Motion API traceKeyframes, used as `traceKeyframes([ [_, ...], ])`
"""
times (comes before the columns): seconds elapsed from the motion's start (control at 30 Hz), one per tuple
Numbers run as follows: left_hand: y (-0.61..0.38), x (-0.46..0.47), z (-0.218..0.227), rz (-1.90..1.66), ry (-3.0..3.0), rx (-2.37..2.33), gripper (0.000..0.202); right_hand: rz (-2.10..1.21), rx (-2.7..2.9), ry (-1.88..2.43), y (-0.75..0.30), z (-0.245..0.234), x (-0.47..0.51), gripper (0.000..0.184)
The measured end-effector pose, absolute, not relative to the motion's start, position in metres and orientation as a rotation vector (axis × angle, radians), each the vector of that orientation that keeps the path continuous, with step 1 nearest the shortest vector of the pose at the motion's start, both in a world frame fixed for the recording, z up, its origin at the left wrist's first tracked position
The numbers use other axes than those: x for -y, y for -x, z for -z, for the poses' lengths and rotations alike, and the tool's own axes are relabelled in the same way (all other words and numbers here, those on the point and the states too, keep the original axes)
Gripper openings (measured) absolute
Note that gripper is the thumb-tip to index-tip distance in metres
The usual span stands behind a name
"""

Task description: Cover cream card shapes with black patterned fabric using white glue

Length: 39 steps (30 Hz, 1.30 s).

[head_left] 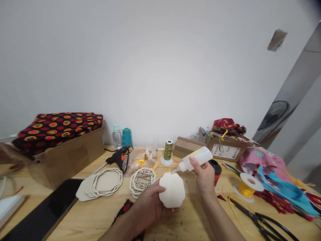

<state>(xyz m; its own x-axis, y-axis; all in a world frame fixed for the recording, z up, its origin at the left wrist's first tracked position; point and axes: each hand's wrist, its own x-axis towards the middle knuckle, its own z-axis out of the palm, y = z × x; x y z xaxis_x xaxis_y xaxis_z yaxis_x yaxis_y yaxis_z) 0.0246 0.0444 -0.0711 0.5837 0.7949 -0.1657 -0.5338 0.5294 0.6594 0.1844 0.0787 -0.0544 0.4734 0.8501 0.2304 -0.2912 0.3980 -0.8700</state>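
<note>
Cream wooden piece (pixel 172 190): scalloped and rounded, held up just over the table (pixel 100 217), flat face to the camera, low in the middle of the view.
Left hand (pixel 150 205): closed on this piece from the left and below, thumb across the near face, fingers behind.
Glue bottle (pixel 197 158): white with a yellowish side, tilted down to the left; its nozzle tip is at the piece's upper edge, touching or just short, I cannot tell which.
Right hand (pixel 206 176): wrapped firmly round the bottle's body from below, thumb on its near side.
Lattice cut-outs (pixel 142 180): a stack of pale fretwork lying flat just beyond the left hand.
Scalloped frames (pixel 104 182): a second pale stack, left of the lattice stack.
Glue gun (pixel 118 159): black and orange, lying behind the frames.
Olive thread spool (pixel 168 150): upright on a white base, behind the nozzle.
Teal thread cone (pixel 126 136): by the wall, beside a small clear bottle (pixel 116 137).
Black spool (pixel 216 168): partly hidden behind the right hand.
Yellow cord reel (pixel 247 187): right of that hand, loose cord trailing over the wood.
Scissors (pixel 263 221): black, flat, near the right edge.
Cardboard box (pixel 70 155): far left, red-and-black patterned fabric (pixel 57 126) folded on top.
Pink bag (pixel 260 160): far right, with blue ribbon (pixel 288 191) spilling in front.
</note>
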Motion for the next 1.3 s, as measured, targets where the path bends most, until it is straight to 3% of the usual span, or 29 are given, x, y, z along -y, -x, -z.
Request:
traceKeyframes([
  [0.43, -0.028, -0.045, 0.083, -0.909, -0.666, -0.446, 0.037, -0.692, 0.853, 0.876, -0.175, 0.044, -0.066, 0.039],
  [0.67, -0.029, -0.045, 0.083, -0.925, -0.689, -0.449, 0.034, -0.466, 1.061, 1.02, -0.172, 0.045, -0.058, 0.027],
  [0.87, -0.027, -0.044, 0.083, -0.905, -0.688, -0.465, 0.035, -0.33, 1.132, 1.102, -0.172, 0.046, -0.057, 0.028],
  [1.3, -0.027, -0.041, 0.077, -0.883, -0.675, -0.474, 0.031, -0.44, 1.067, 1.064, -0.172, 0.044, -0.06, 0.031],
])
